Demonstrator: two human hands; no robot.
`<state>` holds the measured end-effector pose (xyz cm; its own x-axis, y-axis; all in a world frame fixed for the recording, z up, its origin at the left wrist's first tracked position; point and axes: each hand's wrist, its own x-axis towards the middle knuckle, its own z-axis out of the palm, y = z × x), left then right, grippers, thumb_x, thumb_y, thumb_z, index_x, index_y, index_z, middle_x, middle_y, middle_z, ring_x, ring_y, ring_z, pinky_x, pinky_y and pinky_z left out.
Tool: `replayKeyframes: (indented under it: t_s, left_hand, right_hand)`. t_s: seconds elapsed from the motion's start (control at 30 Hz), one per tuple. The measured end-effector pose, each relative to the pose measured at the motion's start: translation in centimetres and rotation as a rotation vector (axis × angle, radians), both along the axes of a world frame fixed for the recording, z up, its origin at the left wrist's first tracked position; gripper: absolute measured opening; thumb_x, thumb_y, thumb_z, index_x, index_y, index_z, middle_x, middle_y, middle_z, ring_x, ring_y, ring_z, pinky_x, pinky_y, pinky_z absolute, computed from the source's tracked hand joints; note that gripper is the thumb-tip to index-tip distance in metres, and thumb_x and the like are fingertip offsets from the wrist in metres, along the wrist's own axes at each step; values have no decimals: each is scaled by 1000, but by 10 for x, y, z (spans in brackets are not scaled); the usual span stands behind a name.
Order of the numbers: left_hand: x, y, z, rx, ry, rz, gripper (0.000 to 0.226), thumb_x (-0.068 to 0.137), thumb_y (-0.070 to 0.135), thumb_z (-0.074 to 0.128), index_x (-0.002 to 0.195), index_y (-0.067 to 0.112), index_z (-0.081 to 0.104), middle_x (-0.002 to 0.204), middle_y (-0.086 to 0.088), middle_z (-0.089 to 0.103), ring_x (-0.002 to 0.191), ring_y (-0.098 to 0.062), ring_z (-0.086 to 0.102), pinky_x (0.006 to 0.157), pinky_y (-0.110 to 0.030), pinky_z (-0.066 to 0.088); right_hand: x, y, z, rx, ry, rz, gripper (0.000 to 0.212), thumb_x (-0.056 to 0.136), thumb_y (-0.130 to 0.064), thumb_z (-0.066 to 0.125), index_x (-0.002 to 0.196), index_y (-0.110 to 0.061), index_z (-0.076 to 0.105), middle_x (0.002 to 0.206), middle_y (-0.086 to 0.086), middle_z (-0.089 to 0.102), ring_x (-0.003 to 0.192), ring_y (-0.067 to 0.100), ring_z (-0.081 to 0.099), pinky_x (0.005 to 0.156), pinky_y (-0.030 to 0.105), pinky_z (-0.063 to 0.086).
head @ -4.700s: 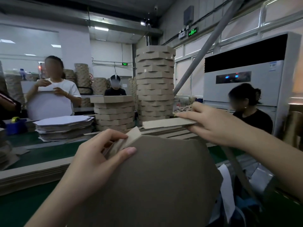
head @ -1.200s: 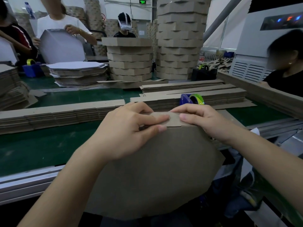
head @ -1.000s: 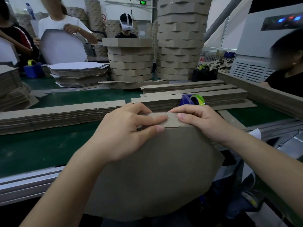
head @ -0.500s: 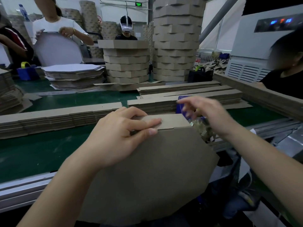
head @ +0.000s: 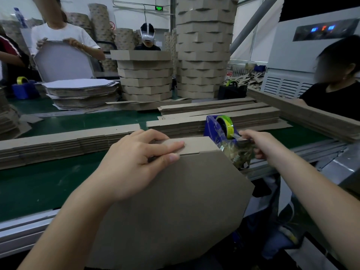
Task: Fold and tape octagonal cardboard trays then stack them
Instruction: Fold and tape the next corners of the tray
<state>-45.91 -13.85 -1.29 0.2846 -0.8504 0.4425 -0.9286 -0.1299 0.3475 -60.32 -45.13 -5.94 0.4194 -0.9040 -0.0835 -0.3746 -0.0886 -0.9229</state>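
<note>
Half the dispenser (head: 211, 123) hides behind tray (head: 185, 201); right hand (head: 263, 145) pinches barely visible tape (head: 229, 124).

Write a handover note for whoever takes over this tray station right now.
Left grip: pinches the side strip against the top edge of the octagonal tray, which is held upright at the near edge of the belt.
Right grip: pinches the tape end at the blue dispenser.
Done: strip set along this edge, with no tape visible on it; finished trays are stacked across the belt.
Left: tear off tape, seal the strip to the tray, add the tray to a stack.
</note>
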Motion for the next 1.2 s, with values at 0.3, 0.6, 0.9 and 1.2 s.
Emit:
replayKeyframes:
  t_s: [0.3, 0.6, 0.9, 1.2]
  left_hand:
    - [2, -1, -1, -8, -15, 5, 37, 85, 59, 39, 118, 57, 53, 117, 25, 56, 110, -10, 52, 90, -40, 44]
    - [3, -4, -1, -39, -1, -5, 37, 85, 58, 42, 118, 53, 58, 116, 25, 58, 109, -9, 54, 90, -40, 45]
    - [3, -5, -1, -130, -6, -32, 41, 81, 62, 42, 96, 33, 67, 107, 25, 62, 105, -13, 58, 87, -43, 47]
    - [1, -2, 1, -91, -36, -73, 38, 86, 51, 48, 104, 26, 70, 113, 18, 62, 107, -18, 58, 90, -45, 46]
  right_hand:
    - [4, 12, 13, 329, -332, -158, 15, 75, -18, 77, 79, -15, 63, 78, -2, 47, 65, 8, 38, 55, 22, 39]
    - [-19, 43, -28, 1, -540, -115, 25, 82, 1, 58, 58, -4, 62, 74, 8, 57, 68, 16, 51, 73, 30, 40]
    - [-43, 106, -8, -523, -467, -140, 14, 83, -21, 72, 71, -28, 69, 80, 1, 63, 73, 8, 56, 63, 13, 43]
    - [7, 214, 6, 22, -746, 256, 16, 83, -17, 72, 69, -10, 74, 41, -6, 45, 37, 4, 36, 37, 15, 28]
